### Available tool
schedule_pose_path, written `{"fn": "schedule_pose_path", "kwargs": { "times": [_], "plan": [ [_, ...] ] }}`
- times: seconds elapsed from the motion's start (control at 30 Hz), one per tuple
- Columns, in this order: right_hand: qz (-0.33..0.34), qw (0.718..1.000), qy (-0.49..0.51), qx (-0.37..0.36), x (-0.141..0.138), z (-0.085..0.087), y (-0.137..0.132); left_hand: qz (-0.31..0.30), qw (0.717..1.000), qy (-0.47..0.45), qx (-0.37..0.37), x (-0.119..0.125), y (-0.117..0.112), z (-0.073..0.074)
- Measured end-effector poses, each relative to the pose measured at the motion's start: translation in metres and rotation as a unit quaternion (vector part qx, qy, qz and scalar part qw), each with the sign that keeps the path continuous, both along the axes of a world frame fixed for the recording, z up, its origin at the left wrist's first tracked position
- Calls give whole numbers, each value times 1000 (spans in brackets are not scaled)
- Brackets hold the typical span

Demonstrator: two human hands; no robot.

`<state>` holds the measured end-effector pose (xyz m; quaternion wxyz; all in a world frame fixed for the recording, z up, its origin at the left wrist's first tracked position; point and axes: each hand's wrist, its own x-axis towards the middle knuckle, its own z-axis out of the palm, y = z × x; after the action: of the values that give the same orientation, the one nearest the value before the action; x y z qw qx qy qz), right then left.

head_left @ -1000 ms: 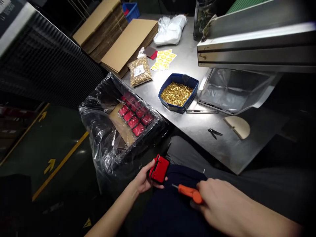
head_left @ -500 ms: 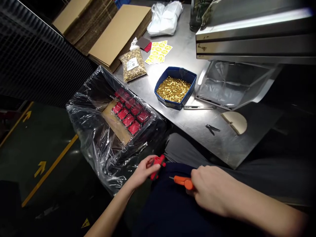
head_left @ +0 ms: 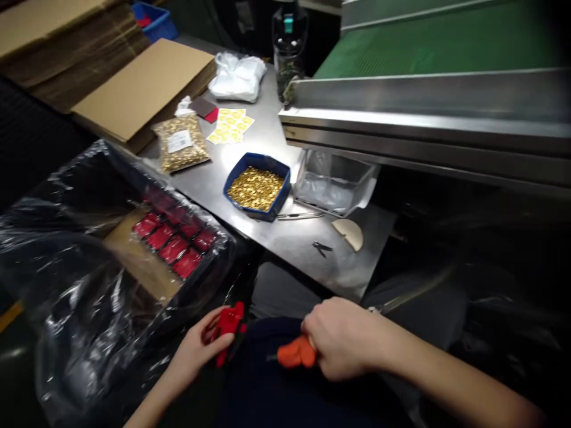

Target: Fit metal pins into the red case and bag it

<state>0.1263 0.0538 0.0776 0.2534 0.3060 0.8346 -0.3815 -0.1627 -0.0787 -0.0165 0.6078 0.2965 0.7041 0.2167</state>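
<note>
My left hand (head_left: 201, 342) is closed around a small red part (head_left: 229, 324) with dark portions, held above my lap; its exact kind is unclear. Wrapped in my right hand (head_left: 341, 339) is an orange air blow gun (head_left: 295, 352), its thin nozzle pointing left toward the red part across a small gap. A pale hose (head_left: 417, 292) runs off behind my right wrist. On the metal bench (head_left: 289, 244) ahead, a blue bin (head_left: 285, 189) holds many small gold-coloured metal pieces.
A plastic-lined box (head_left: 147, 261) with wrapped red pieces (head_left: 173, 244) stands at left. The bench carries a bag of gold-coloured pieces (head_left: 181, 148), yellow stickers (head_left: 231, 126), small black snips (head_left: 322, 248) and tweezers (head_left: 301, 216). A green conveyor belt (head_left: 446, 44) crosses the upper right.
My view has swung right and up, bringing the green belt into sight. Both hands keep their holds, and the red part appears turned, showing more of its red face.
</note>
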Motion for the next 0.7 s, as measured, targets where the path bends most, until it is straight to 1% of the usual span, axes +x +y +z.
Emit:
{"fn": "schedule_pose_path", "kwargs": {
  "times": [0.03, 0.07, 0.1, 0.13, 0.2, 0.27, 0.3, 0.37, 0.43, 0.47, 0.53, 0.57, 0.63, 0.7],
  "plan": [
    [8, 1000, 15, -17, 14, 1, -3, 81, 990, -101, -51, 2, 3, 1],
    [8, 999, 42, -22, 28, 0, -7, 138, 968, -185, -100, 7, 6, 2],
    [-5, 997, 73, -6, 43, -2, -10, 170, 944, -250, -131, 13, 11, 4],
    [-33, 994, 102, 32, 59, -5, -13, 188, 925, -295, -149, 20, 16, 6],
    [-87, 980, 119, 130, 95, -14, -14, 199, 901, -354, -152, 36, 28, 7],
    [-124, 964, 89, 220, 136, -26, -10, 215, 880, -400, -143, 50, 42, 2],
    [-139, 956, 69, 250, 157, -32, -7, 222, 868, -423, -139, 55, 49, -2],
    [-170, 943, 36, 285, 196, -46, 1, 216, 848, -465, -133, 64, 61, -9],
    [-217, 924, 0, 315, 227, -65, 10, 196, 838, -493, -127, 72, 70, -12],
    [-240, 913, -18, 330, 238, -75, 16, 187, 835, -501, -127, 76, 74, -12],
    [-270, 893, -49, 357, 252, -97, 30, 173, 835, -505, -132, 85, 78, -10],
    [-273, 888, -58, 364, 256, -107, 39, 171, 837, -502, -136, 90, 79, -8],
    [-257, 892, -62, 367, 260, -124, 56, 170, 841, -492, -147, 99, 76, -4],
    [-231, 902, -58, 361, 261, -133, 70, 172, 846, -480, -153, 106, 71, 0]
  ]
}}
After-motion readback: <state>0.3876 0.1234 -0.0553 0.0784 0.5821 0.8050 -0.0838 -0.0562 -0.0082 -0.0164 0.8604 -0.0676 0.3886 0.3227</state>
